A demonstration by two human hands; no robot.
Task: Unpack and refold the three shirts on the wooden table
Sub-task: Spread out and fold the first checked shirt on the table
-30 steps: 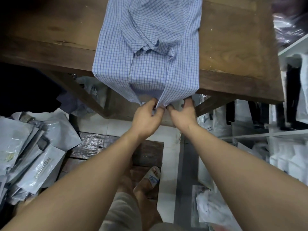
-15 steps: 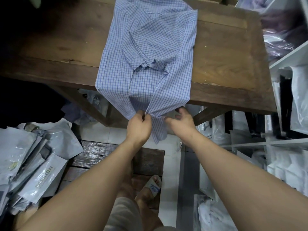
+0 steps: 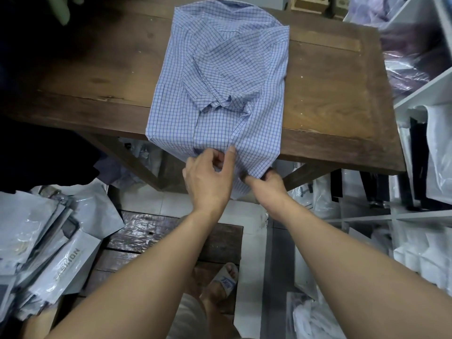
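Observation:
A blue-and-white checked shirt (image 3: 220, 77) lies on the wooden table (image 3: 330, 99), sides and a sleeve folded inward, its lower end hanging over the near edge. My left hand (image 3: 208, 177) pinches the hanging hem near the middle, thumb and fingers on the fabric. My right hand (image 3: 267, 181) grips the hem's right corner from beneath; its fingers are mostly hidden under the cloth. Only this one shirt is in view.
Grey plastic garment bags (image 3: 49, 245) are heaped on the floor at left. White shelves (image 3: 420, 94) with bagged clothing stand close on the right. A dark low wooden bench (image 3: 171, 241) is under me, with my sandalled foot (image 3: 225, 282) beside it.
Both hands have risen with the hanging hem, closer to the table's near edge. My head has tilted, so more of the table and the shirt's far end shows.

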